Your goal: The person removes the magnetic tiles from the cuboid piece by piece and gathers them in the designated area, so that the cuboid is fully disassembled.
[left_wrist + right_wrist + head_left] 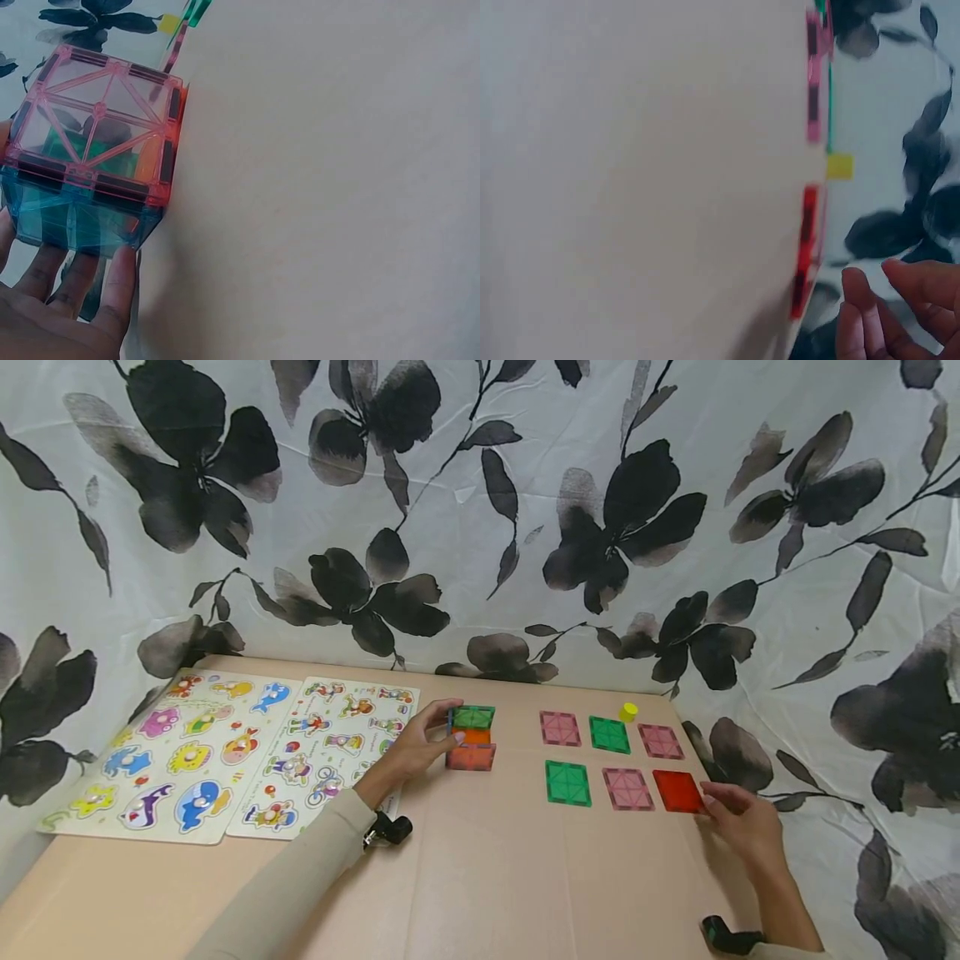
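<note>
My left hand (420,739) grips a small box built of see-through magnetic tiles (472,737), with green, orange and red faces in the head view. In the left wrist view, the box shows a pink lattice tile (101,109) and a blue tile (75,217), the fingers spread along the blue side. By the table's right edge, my right hand (742,827) has its fingertips close to the corner of a red magnetic tile (678,792). The right wrist view shows thumb and fingers (855,281) loosely bent, holding nothing, beside that tile.
Beside the red tile lie pink tiles (628,789) and green tiles (567,783) in two rows. A small yellow cylinder (628,712) stands behind them. Two sticker sheets (217,760) cover the table's left side. A floral cloth (480,527) hangs at the back.
</note>
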The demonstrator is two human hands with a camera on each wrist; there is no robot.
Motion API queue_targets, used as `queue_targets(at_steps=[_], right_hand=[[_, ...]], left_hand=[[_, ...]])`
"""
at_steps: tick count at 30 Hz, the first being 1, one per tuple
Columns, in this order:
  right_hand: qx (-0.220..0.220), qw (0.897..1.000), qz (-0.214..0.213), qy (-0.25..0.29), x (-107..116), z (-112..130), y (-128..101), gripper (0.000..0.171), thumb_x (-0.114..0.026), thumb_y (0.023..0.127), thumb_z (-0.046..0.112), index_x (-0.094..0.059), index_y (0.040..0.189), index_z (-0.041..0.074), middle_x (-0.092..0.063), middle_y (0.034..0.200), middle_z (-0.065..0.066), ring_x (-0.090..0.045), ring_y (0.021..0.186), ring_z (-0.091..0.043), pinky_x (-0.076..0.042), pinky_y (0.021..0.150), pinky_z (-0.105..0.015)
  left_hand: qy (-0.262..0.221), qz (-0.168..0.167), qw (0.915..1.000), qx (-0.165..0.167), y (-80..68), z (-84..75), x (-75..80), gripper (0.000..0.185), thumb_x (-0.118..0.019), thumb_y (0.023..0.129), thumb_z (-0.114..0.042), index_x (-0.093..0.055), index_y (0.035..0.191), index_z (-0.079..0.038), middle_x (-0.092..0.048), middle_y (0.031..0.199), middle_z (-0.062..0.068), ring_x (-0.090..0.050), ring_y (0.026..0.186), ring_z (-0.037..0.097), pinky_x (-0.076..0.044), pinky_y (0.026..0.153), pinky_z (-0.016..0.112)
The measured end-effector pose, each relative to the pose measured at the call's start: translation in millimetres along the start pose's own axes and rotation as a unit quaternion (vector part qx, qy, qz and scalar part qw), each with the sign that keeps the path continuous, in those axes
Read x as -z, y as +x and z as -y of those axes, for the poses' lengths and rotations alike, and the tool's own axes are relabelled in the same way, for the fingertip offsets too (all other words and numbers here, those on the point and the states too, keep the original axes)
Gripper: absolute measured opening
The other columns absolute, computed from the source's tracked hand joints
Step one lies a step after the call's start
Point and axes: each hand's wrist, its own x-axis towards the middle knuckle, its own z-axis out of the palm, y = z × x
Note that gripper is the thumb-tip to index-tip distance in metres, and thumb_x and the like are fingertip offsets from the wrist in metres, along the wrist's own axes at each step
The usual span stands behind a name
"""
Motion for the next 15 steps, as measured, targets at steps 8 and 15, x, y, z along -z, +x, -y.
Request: queue_targets(at_steps=[8,15], right_hand=[[0.1,0.994,0.015,-0.029,-21.6,47.2,-14.7,0.03,-0.068,0.106,0.023,-0.074,0.134,0.013,-0.071,0.135,-0.021,-0.069,0.111,-0.034,-0.051,0.071,-0.008],[0.166,0.982,0.091,0.012,-56.7,89.5,-25.3,0.03,-0.068,0.105,0.014,-0.073,0.134,0.014,-0.073,0.133,-0.014,-0.068,0.111,-0.029,-0.056,0.082,-0.01]], left_hand=[[-0.007,0.012,0.9999,-0.007,3.4,-3.8,3.7,0.058,-0.068,0.105,-0.019,-0.047,0.159,-0.014,-0.051,0.159,0.011,-0.044,0.152,0.038,-0.038,0.125,0.061],[-0.021,0.011,0.9997,-0.003,9.4,-3.5,1.3,0.042,-0.058,0.11,-0.013,-0.055,0.151,-0.016,-0.052,0.159,0.01,-0.045,0.151,0.037,-0.037,0.126,0.058]])
